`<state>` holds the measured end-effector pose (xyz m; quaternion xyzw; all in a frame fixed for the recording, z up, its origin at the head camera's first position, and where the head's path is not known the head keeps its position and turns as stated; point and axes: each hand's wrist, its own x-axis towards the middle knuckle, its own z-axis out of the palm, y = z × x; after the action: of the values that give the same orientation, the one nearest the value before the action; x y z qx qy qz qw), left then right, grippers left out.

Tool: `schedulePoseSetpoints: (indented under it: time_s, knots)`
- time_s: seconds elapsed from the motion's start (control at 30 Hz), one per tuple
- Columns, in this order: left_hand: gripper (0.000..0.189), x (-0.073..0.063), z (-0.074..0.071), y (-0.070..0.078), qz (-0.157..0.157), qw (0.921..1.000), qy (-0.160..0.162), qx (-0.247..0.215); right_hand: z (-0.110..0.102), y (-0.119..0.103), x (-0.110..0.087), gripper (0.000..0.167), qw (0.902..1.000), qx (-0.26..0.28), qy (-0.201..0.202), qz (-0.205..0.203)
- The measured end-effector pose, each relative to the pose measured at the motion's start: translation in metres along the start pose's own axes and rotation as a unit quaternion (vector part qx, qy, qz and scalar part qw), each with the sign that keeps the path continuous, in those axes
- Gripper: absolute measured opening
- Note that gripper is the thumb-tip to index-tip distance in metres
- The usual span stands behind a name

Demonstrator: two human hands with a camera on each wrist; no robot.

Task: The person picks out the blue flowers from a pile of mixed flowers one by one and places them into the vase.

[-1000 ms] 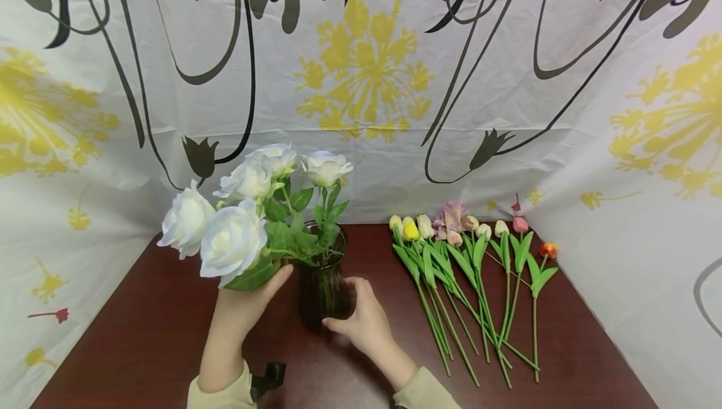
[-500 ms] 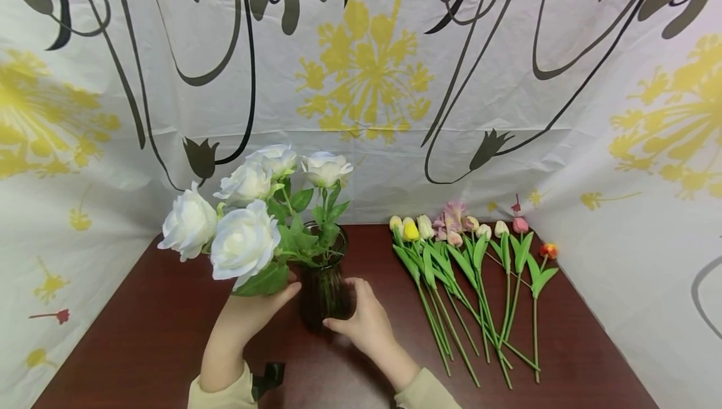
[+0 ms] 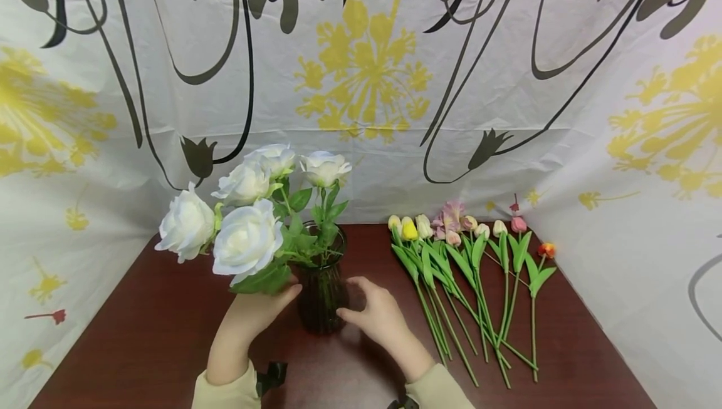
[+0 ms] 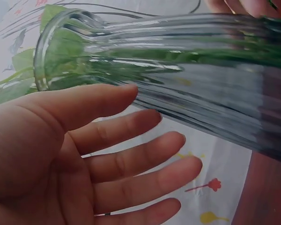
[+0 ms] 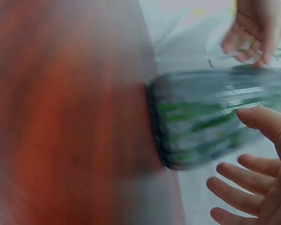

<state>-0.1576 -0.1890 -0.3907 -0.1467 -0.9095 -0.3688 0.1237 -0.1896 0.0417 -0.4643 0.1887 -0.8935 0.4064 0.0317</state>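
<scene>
A dark, ribbed glass vase stands upright on the table, holding several white artificial roses that lean mostly leftward. Close by its left side is my left hand, partly covered by rose leaves. In the left wrist view that hand has its fingers extended and spread beside the vase; whether the thumb touches the glass I cannot tell. To the vase's right is my right hand, thumb and fingers apart. The right wrist view shows this hand relaxed around nothing, near the blurred vase.
Several artificial tulips lie spread on the right of the dark red table, with a lilac flower among their heads. Patterned white cloth encloses the back and both sides.
The front rose has shifted right and settled as my left hand moved right and slightly down. My right hand has drawn a little away from the vase.
</scene>
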Motion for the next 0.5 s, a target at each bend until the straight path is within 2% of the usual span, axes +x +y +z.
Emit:
schedulePoseSetpoints:
  time_s: [0.1,0.23,0.4,0.5]
  knots:
    - [0.009,0.000,0.000,-0.003,-0.013,0.9998,-0.007,0.017,-0.012,0.003,0.001,0.040,0.9997,-0.011,0.016,-0.017]
    - [0.014,0.000,-0.002,-0.008,-0.039,0.9989,-0.013,0.020,-0.027,0.007,0.004,0.025,0.9967,-0.032,0.064,-0.039]
    - [0.043,-0.003,-0.006,-0.018,-0.084,0.9962,-0.014,-0.018,-0.048,0.015,0.003,0.010,0.9910,-0.033,0.119,-0.053]
    - [0.055,-0.008,-0.010,-0.025,-0.089,0.9955,-0.006,-0.032,-0.063,0.021,-0.002,0.009,0.9894,-0.029,0.136,-0.043]
